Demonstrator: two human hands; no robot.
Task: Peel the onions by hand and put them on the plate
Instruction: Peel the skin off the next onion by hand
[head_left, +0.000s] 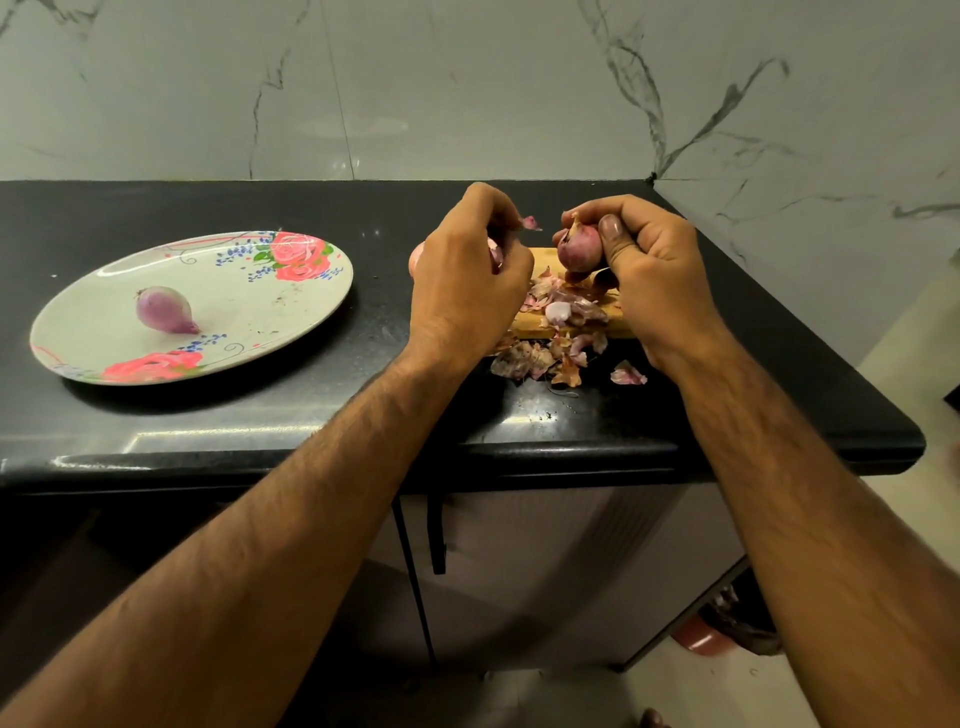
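Black bench (218, 415): right hand (654, 270) clamps onion (579, 249) right of plate (322, 291), left hand (467, 280) fingers pinching peel (531, 223); stripping likely continues.

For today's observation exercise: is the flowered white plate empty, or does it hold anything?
Not empty. The flowered white plate holds one peeled purple onion, lying on its side left of centre.

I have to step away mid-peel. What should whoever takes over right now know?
Right hand: gripping an onion, skin partly on, above the board.
Left hand: fingers pinching a torn skin piece; something pale behind it, unclear.
Plate: one peeled onion on it.
Peels are piled on the board and counter.
Done: one onion.
Left: finish peeling the held onion and move it to the plate.
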